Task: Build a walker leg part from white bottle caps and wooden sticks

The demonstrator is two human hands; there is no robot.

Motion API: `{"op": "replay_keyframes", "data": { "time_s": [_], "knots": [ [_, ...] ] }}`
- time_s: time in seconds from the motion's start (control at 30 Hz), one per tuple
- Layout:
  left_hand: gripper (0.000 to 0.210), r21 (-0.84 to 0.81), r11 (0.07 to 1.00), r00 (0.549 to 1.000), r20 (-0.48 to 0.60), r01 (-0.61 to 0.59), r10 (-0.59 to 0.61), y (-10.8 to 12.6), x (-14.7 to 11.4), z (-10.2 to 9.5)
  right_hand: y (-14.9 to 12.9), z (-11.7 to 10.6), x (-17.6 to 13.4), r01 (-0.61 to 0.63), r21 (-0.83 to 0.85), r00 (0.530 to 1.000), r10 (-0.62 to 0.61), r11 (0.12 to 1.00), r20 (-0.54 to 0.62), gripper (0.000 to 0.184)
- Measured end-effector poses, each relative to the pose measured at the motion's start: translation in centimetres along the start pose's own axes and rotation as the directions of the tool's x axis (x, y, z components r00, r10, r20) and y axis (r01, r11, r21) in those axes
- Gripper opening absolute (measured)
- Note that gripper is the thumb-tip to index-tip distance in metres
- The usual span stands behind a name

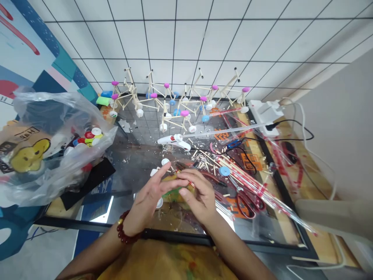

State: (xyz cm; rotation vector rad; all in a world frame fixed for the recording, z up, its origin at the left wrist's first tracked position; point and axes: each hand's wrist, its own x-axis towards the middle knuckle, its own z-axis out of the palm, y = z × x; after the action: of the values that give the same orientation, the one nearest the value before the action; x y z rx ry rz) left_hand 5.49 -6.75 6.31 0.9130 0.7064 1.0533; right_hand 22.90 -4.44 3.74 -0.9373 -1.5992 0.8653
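Observation:
My left hand (151,196), with a dark red bead bracelet (124,230) at the wrist, is held over the table's front with its fingers stretched apart. My right hand (202,194) faces it with curled fingers, and their fingertips meet. A small red bit shows between the right fingers, mostly hidden, so I cannot tell what it is. White bottle caps (165,161) lie just beyond my left hand. Another round white piece (159,203) is beside it. Pliers (214,178) with red handles lie partly behind my right hand. A blue cap (224,171) rests farther right.
A white glue gun (175,142) lies mid-table among wood scraps. Stick models (180,101) with coloured caps line the back wall. At right are bundled sticks (247,179), red-handled scissors (246,206) and a power strip (264,116). A plastic bag (64,155) holding caps stands left.

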Motion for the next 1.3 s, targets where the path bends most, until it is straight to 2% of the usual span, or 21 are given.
{"op": "replay_keyframes", "data": {
  "time_s": [0.07, 0.13, 0.23, 0.33, 0.43, 0.6, 0.7, 0.77, 0.83, 0.9, 0.97, 1.03, 1.1, 1.13, 1.2, 1.3],
  "knots": [
    [0.064, 0.184, 0.983, 1.0, 0.008, -0.025, 0.024, 0.1, -0.7, 0.1, -0.3, -0.1, 0.2, 0.057, -0.036, 0.998, -0.057, 0.998, -0.014, 0.024],
    [0.067, 0.283, 0.958, 0.999, 0.018, -0.04, 0.037, 0.3, -1.1, 0.4, -0.5, -0.2, 0.5, 0.131, -0.107, 0.991, -0.135, 0.986, -0.027, 0.025],
    [0.071, 0.195, 0.981, 1.0, 0.021, -0.015, 0.011, 0.6, -1.1, 1.2, -0.5, -0.7, 0.8, 0.219, -0.206, 0.972, -0.232, 0.954, -0.044, 0.025],
    [0.077, 0.043, 0.998, 0.999, 0.03, 0.042, -0.044, 0.5, -0.7, 1.9, -0.6, -1.3, 1.0, 0.224, -0.243, 0.967, -0.246, 0.944, -0.066, 0.019],
    [0.083, 0.041, 0.997, 0.997, 0.043, 0.062, -0.063, 0.1, -0.5, 2.0, -1.0, -1.6, 0.9, 0.165, -0.236, 0.978, -0.19, 0.958, -0.084, 0.014],
    [0.084, 0.348, 0.937, 0.989, 0.142, -0.019, -0.033, -0.2, -1.2, 2.1, -0.8, -1.2, 0.6, -0.05, 0.032, 0.992, 0.053, 0.998, -0.113, 0.016],
    [0.08, 0.353, 0.934, 0.986, 0.169, -0.049, -0.012, -0.2, -1.3, 2.2, 0.2, -1.3, 0.9, -0.15, 0.246, 0.942, 0.215, 0.958, -0.26, 0.024],
    [0.078, 0.305, 0.95, 0.983, 0.186, -0.069, 0.012, -0.2, -1.2, 2.2, 0.7, -1.7, 1.3, -0.137, 0.343, 0.881, 0.273, 0.929, -0.387, 0.034],
    [0.076, 0.275, 0.958, 0.979, 0.205, -0.08, 0.023, -0.3, -1.1, 2.2, 0.7, -2.1, 1.4, -0.127, 0.361, 0.858, 0.285, 0.924, -0.427, 0.042],
    [0.072, 0.248, 0.965, 0.979, 0.199, -0.086, 0.036, -0.6, -0.7, 2.3, -0.2, -2.4, 1.0, -0.134, 0.287, 0.891, 0.242, 0.949, -0.383, 0.043],
    [0.067, 0.226, 0.969, 0.986, 0.153, -0.102, 0.068, -1.1, -0.3, 2.6, -1.7, -2.3, 0.3, -0.093, 0.117, 0.945, 0.124, 0.989, -0.301, 0.033],
    [0.062, 0.202, 0.972, 0.99, 0.096, -0.117, 0.099, -1.8, 0.3, 3.1, -3.4, -1.9, -0.5, 0.032, -0.067, 0.983, -0.044, 0.997, -0.179, 0.02],
    [0.059, 0.144, 0.984, 0.992, 0.088, -0.107, 0.095, -2.3, 1.0, 3.8, -4.8, -1.3, -1.3, 0.145, -0.104, 0.987, -0.151, 0.984, -0.049, 0.027],
    [0.06, 0.111, 0.988, 0.991, 0.097, -0.103, 0.093, -2.5, 1.3, 4.1, -5.2, -1.0, -1.6, 0.156, -0.071, 0.988, -0.157, 0.985, -0.011, 0.035],
    [0.063, 0.08, 0.992, 0.989, 0.114, -0.101, 0.091, -2.7, 1.9, 4.6, -5.6, -0.7, -2.0, 0.076, 0.042, 0.997, -0.076, 0.996, -0.003, 0.043],
    [0.064, 0.152, 0.981, 0.989, 0.101, -0.122, 0.108, -2.6, 2.6, 4.7, -5.0, -1.0, -2.2, -0.077, 0.218, 0.993, 0.095, 0.973, -0.072, 0.029]
  ]
}}
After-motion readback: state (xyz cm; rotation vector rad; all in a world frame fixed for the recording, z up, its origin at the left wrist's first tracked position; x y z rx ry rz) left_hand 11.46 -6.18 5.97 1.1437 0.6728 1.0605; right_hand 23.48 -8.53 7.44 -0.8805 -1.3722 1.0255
